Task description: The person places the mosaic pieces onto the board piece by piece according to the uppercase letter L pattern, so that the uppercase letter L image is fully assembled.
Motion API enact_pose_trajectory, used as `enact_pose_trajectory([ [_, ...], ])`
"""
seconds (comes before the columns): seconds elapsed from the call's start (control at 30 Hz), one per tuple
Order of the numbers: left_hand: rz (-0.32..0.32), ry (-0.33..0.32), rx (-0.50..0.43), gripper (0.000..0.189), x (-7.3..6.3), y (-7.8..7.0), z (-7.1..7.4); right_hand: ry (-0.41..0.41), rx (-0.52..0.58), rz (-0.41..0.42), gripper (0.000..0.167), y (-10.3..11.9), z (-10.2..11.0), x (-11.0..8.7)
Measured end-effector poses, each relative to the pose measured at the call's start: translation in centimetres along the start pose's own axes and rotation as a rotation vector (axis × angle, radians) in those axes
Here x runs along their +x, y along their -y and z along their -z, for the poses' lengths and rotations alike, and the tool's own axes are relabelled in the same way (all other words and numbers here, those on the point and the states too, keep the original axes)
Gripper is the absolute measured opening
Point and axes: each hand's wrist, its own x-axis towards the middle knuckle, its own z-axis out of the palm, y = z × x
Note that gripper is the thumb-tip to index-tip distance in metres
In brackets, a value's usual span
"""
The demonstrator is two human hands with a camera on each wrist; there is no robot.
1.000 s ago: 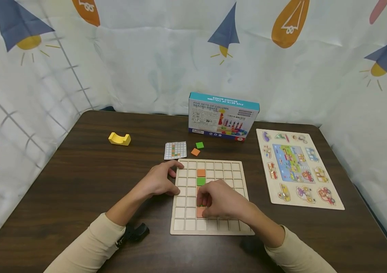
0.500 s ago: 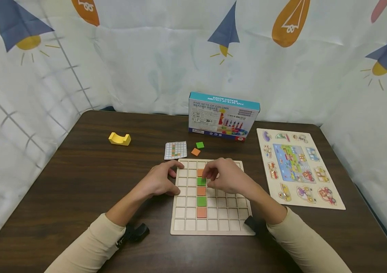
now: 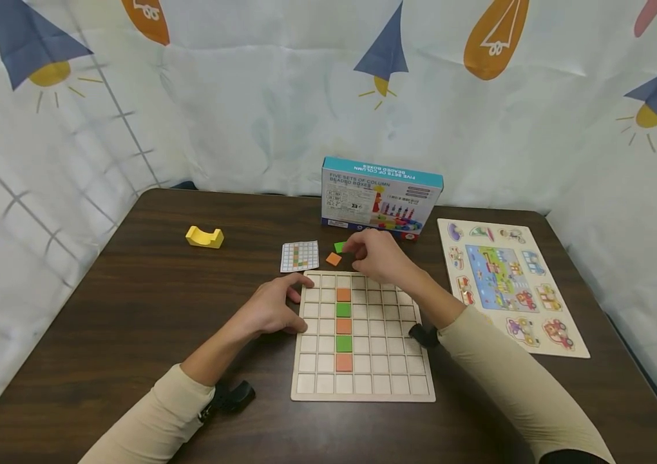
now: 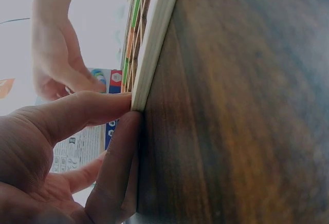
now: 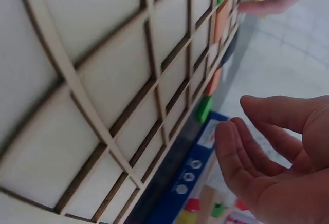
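A wooden grid board lies on the table with a column of alternating orange and green square tiles in its cells. At its left edge rests my left hand, thumb and fingertips pressing against the wooden side, as the left wrist view shows up close. Beyond the board's far edge hovers my right hand, holding nothing; in the right wrist view its thumb and fingertips stand apart. Just left of those fingers lie a loose green tile, partly covered in the head view, and a loose orange tile.
A small pattern card lies behind the board's left corner. Behind stands a toy box. On the right is a vehicle puzzle board, partly under the right sleeve. A yellow curved block sits at the back left of the table.
My right hand has moved away from the tile column, over the board's far edge, to beside the loose tiles. My left hand stays at the board's left edge.
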Motion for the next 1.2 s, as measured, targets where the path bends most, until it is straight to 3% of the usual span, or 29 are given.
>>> enact_pose_trajectory([
  [0.23,-0.017,-0.005,0.015,0.076,0.0,0.0,0.0,-0.014,0.014,-0.017,0.033,-0.7,-0.2,2.6],
  [0.5,-0.016,-0.009,0.008,0.075,-0.1,0.1,-0.1,-0.003,0.085,-0.035,0.037,-1.3,-0.7,4.3],
  [1.2,0.006,0.001,-0.014,0.075,-0.1,0.0,0.0,-0.015,0.109,-0.065,0.031,-2.1,-1.5,5.4],
])
